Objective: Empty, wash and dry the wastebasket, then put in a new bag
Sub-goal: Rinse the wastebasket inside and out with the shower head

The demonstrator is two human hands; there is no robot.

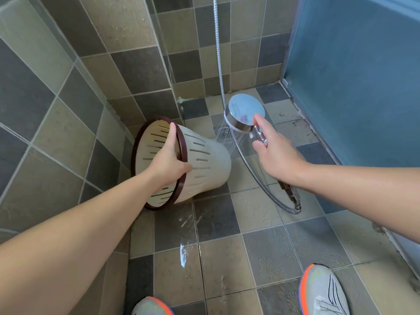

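I'm mid-wash: my left hand (169,160) grips the brown rim of the wastebasket (204,160), tipped on its side at nine o'clock, while my right hand (275,155) clasps the shower head (244,113) spraying its base; next I judge I must turn the basket to rinse inside

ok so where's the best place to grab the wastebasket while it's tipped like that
By the brown rim, coming from the open mouth side. The wastebasket lies tilted with its mouth toward the person and its base toward the spray, so the rim is the near, likely drier edge. The left hand already grips it there, fingers hooked inside.
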